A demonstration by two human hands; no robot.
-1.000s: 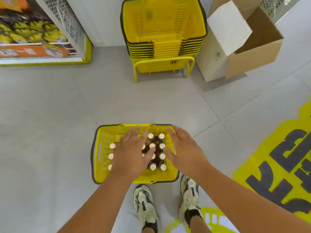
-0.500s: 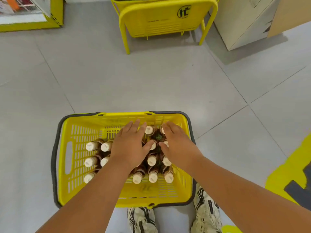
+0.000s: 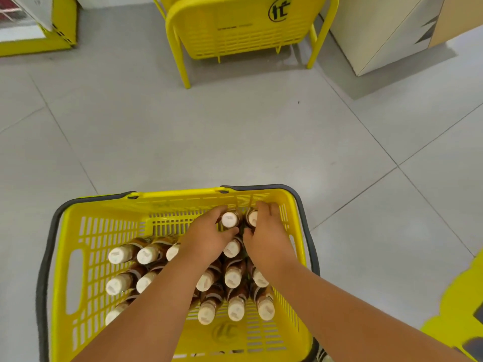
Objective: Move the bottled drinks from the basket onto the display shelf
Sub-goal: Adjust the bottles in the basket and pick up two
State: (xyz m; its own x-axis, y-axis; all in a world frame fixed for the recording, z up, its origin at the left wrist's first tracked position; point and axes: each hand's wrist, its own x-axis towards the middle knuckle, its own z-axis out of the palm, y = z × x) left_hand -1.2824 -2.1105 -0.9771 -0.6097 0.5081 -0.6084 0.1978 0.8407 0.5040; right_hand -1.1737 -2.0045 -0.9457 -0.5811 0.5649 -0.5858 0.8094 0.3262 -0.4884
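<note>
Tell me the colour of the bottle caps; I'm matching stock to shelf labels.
Cream-white caps on dark brown bottles, seen in the head view.

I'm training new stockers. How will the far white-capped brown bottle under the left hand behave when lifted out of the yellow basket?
The white-capped brown bottle looks full of dark liquid, so probably heavy for its size. The left hand curls round its narrow neck, which may slip if smooth. Neighbours stand tightly packed in the yellow plastic basket, so lifting it could nudge them over.
</note>
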